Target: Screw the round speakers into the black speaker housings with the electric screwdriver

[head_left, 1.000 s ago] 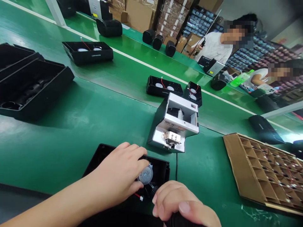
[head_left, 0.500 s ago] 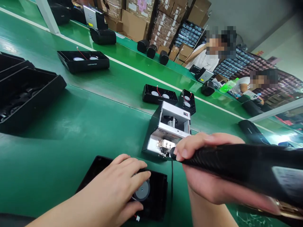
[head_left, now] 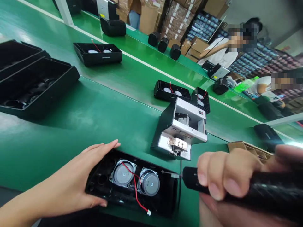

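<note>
Head view: the person's left hand (head_left: 78,179) lies open against the left end of a black speaker housing (head_left: 165,201), fingers straight along its far edge and thumb at its near edge, not curled into a fist; the housing rests open side up on the green bench (head_left: 94,119), at the bottom middle of the picture, just in front of the person. Inside it sit two round speaker drivers (head_left: 121,173) side by side, touching or nearly so; a red wire (head_left: 136,194) runs across them and ends in a small white connector (head_left: 148,213) at the near edge. The right hand (head_left: 227,179) is clamped around a black screwdriver (head_left: 272,192), all fingers wrapped over the barrel; its thin metal bit (head_left: 170,174) points left and hovers over the right end of the housing, and whether it touches cannot be told.

Just beyond the housing stands a silver and black screw feeder (head_left: 182,129); a cardboard divider tray (head_left: 251,148) shows to the right, partly hidden by the right hand. Stacked black trays (head_left: 35,85) lie at the far left; other housings (head_left: 98,53) rest on the belt further off. Two people (head_left: 220,53) sit at the far side.
</note>
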{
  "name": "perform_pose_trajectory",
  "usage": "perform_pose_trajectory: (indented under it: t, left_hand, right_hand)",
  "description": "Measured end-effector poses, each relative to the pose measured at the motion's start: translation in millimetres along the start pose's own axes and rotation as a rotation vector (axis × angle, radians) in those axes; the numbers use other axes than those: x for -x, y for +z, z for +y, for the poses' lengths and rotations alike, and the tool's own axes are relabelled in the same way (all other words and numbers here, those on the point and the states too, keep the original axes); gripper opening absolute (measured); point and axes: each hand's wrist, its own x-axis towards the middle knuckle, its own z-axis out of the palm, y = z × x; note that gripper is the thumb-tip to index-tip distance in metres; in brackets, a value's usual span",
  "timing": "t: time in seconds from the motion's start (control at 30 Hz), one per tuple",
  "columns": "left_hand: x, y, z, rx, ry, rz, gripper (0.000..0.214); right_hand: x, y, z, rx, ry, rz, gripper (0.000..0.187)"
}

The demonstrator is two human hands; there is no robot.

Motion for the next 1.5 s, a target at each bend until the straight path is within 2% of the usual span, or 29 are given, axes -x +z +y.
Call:
perform_pose_trajectory:
  t: [0.13,0.23,0.33,0.5,0.73,0.8,0.9,0.97,1.07,1.3,1.5]
  left_hand:
    - [-10,5.7,4,0.124,0.012,0.045,0.139]
    - [-12,10.1,6,0.193,0.024,0.090,0.129]
    - [-12,13.2,6,0.211,0.033,0.105,0.120]
    - [-14,13.3,2,0.183,0.094,0.097,0.126]
    - [-14,8.7,3,0.165,0.074,0.049,0.130]
    - [-14,9.4,2,0.165,0.089,0.055,0.130]
    - [-15,12.4,0,0.176,0.111,0.078,0.129]
    - [-14,14.3,-1,0.182,0.095,0.086,0.128]
    - [-14,15.7,-2,0.185,0.061,0.090,0.128]
    - [-15,16.1,-5,0.172,0.090,0.098,0.127]
    - [-17,14.1,-4,0.155,0.099,0.105,0.125]
  right_hand:
    - [4,22,14,-0.018,0.056,-0.047,0.069]
    - [9,37,31,-0.057,0.091,-0.077,0.066]
    - [19,43,44,-0.136,0.050,-0.059,0.060]
    - [22,46,53,-0.137,0.053,-0.030,0.058]
    - [15,49,59,-0.096,0.046,-0.044,0.065]
    - [14,48,58,-0.111,0.062,-0.057,0.057]
    - [13,47,60,-0.144,0.126,-0.148,0.040]
    - [14,49,65,-0.183,0.091,-0.159,0.049]
    - [16,54,77,-0.209,-0.017,-0.085,0.066]
    - [22,54,91,-0.182,-0.002,-0.137,0.067]
    - [30,53,93,-0.171,0.001,-0.081,0.070]
